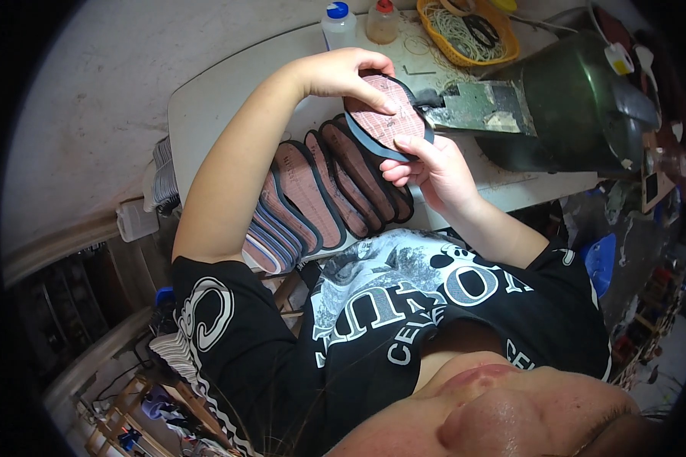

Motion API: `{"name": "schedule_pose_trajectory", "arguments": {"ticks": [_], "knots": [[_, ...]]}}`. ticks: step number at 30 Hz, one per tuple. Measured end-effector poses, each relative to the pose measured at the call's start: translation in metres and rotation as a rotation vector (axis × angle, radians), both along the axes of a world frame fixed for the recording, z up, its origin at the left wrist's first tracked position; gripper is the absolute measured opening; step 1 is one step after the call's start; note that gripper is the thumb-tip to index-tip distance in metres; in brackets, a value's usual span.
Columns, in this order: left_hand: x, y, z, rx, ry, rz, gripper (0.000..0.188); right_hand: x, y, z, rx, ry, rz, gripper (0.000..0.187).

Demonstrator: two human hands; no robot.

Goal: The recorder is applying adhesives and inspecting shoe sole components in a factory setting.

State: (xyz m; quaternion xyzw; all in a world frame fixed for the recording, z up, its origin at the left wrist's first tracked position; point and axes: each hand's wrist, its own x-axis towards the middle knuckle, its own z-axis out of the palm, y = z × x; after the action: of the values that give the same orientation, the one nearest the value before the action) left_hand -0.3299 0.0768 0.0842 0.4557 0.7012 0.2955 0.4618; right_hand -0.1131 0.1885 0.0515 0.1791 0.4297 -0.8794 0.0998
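Both hands hold one shoe insole (379,116), with a pink, printed-pattern face turned up and a dark blue-grey edge. My left hand (352,76) is closed on its far left side, thumb lying across the pink face. My right hand (433,169) pinches the near right side, thumb on top and fingers curled beneath. The insole's right edge meets the dark tip of a green machine's arm (486,108); whether they touch at the edge I cannot tell. Below my hands, a row of similar pink-faced insoles (306,186) leans overlapping along the table.
The machine's large dark green body (575,114) stands at the right of the pale table (229,99). At the back are a blue-capped bottle (338,32), a red-capped bottle (383,27) and a yellow basket (433,44) of cords. A stack of thin layers (165,174) sits by the left edge.
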Motion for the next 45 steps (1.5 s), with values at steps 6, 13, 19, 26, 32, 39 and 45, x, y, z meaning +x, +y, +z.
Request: {"name": "schedule_pose_trajectory", "arguments": {"ticks": [6, 13, 19, 26, 32, 39, 45], "knots": [[0.000, -0.011, 0.006, 0.012, 0.299, 0.097, 0.063, -0.005, -0.010, 0.006, 0.003, 0.018, -0.152, 0.037], [0.013, -0.023, 0.014, -0.047, 0.293, 0.189, 0.049, -0.010, -0.008, 0.013, -0.033, 0.006, -0.179, 0.041], [0.035, -0.029, 0.011, -0.085, 0.225, 0.371, 0.041, -0.013, -0.003, 0.008, -0.004, -0.027, -0.152, 0.035], [0.061, -0.036, 0.001, -0.204, 0.083, 0.584, 0.047, -0.015, 0.003, 0.001, 0.015, -0.058, -0.102, 0.031], [0.081, -0.031, -0.001, -0.234, -0.088, 0.629, 0.054, -0.003, 0.011, -0.004, 0.102, 0.021, -0.049, 0.028], [0.094, -0.032, 0.001, -0.261, -0.241, 0.644, 0.059, 0.013, 0.000, -0.013, 0.199, 0.166, 0.047, 0.035], [0.094, -0.038, -0.007, -0.127, -0.160, 0.671, 0.048, 0.002, 0.013, -0.014, 0.194, 0.144, 0.120, 0.030]]}}
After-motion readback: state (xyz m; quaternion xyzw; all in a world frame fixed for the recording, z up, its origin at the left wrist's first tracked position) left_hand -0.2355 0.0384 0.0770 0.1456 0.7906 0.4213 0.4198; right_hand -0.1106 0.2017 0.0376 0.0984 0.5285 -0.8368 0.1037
